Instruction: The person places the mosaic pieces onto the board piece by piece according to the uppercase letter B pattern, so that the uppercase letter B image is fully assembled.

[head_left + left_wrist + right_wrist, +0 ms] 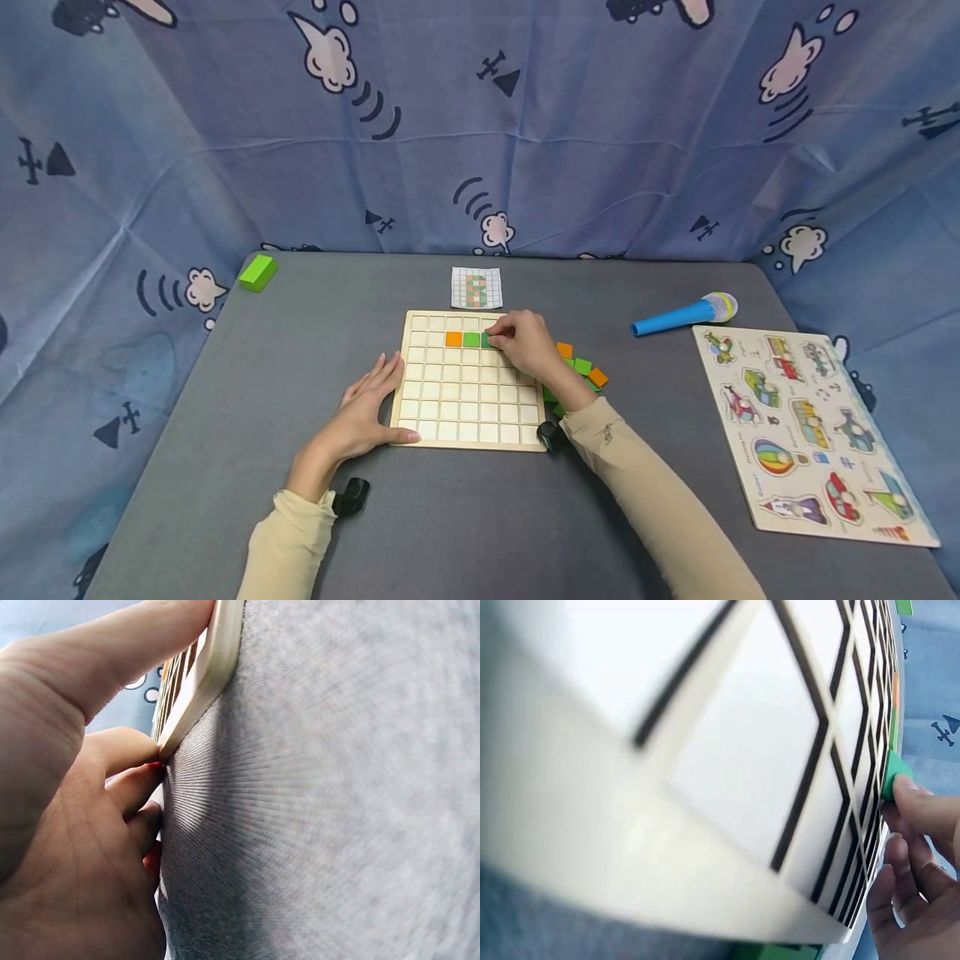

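A wooden grid board (448, 392) lies on the grey table, with an orange tile (453, 339) and a green tile (471, 339) side by side in an upper row. My right hand (527, 346) pinches a darker green tile (894, 771) between thumb and fingers, right beside that pair. In the right wrist view this tile stands tilted at the grid; whether it touches the bottom of a cell is hidden. My left hand (360, 415) rests along the board's left edge, its fingers extended and the thumb on the near left corner of the rim.
Several loose orange and green tiles (582, 367) lie right of the board, partly under my right forearm. A small printed pattern card (459, 287) is behind the board. Farther right are a blue toy microphone (675, 317) and a picture puzzle board (787, 417). A green block (258, 273) sits far left.
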